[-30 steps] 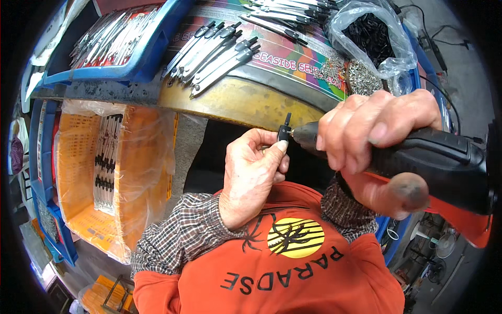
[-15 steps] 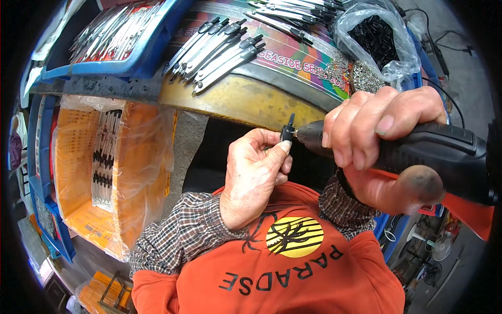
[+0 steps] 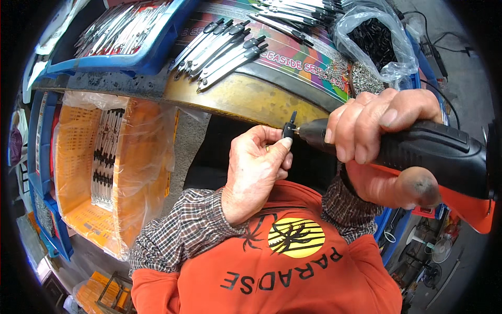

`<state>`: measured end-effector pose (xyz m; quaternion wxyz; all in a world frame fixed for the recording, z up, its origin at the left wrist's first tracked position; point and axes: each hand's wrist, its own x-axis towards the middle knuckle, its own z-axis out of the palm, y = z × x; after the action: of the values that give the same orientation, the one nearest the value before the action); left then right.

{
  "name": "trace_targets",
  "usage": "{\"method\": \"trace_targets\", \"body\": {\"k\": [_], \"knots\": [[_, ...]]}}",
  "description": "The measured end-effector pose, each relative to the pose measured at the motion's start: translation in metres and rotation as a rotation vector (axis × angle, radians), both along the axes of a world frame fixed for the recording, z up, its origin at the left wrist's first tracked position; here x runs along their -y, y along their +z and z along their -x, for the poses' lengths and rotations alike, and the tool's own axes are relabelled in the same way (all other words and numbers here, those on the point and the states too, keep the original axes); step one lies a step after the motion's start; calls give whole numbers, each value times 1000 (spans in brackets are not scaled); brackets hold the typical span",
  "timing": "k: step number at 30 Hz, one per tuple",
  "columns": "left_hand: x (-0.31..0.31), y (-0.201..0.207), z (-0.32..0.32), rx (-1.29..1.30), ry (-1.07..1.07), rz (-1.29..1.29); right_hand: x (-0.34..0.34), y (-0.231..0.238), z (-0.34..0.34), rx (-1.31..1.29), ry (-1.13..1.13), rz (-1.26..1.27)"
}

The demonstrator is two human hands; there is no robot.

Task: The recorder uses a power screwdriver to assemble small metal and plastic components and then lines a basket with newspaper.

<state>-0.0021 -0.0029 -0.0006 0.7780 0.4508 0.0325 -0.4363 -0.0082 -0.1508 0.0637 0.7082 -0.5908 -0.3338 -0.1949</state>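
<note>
My left hand (image 3: 257,170) pinches a small black compass head (image 3: 288,130) between thumb and fingers, its thin stem pointing up and away. Whether metal legs are attached inside the hand is hidden. My right hand (image 3: 384,138) is wrapped round a black and red electric screwdriver (image 3: 429,149), held level with its tip to the left. The bit meets the side of the compass head, at a small screw. Just beyond, silver drawing compasses (image 3: 222,55) with black heads lie in a fanned row on the bench.
More compasses fill a blue bin (image 3: 141,63) at far left and lie in a pile (image 3: 298,15) at the back. A clear bag (image 3: 400,73) of black parts stands beside small metal screws (image 3: 366,78). An orange plastic-lined crate (image 3: 144,183) holding compasses sits left, below the yellow bench edge (image 3: 235,99).
Both hands keep their grips, and the screwdriver bit stays against the compass head. The whole view has shifted slightly; the screwdriver's rear end sits a little lower.
</note>
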Motion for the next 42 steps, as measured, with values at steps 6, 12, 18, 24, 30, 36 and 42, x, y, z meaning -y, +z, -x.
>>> {"method": "trace_targets", "body": {"k": [6,12,18,24,30,36,42], "knots": [[0,0,0,27,-7,-17,0,-4,5,22,21,-46],[0,2,0,17,-5,-23,-1,0,7,-13,9,-27],[-1,1,-1,8,-15,-6,-1,6,8,-68,-18,19],[-2,2,-3,20,-28,-26,0,13,14,-122,-40,63],[-1,3,-2,40,3,-65,-5,19,7,-177,-64,110],[-2,5,-1,58,3,-108,-9,23,5,-220,-84,144],[-3,6,-3,33,-9,-90,-8,25,8,-311,-130,167]]}}
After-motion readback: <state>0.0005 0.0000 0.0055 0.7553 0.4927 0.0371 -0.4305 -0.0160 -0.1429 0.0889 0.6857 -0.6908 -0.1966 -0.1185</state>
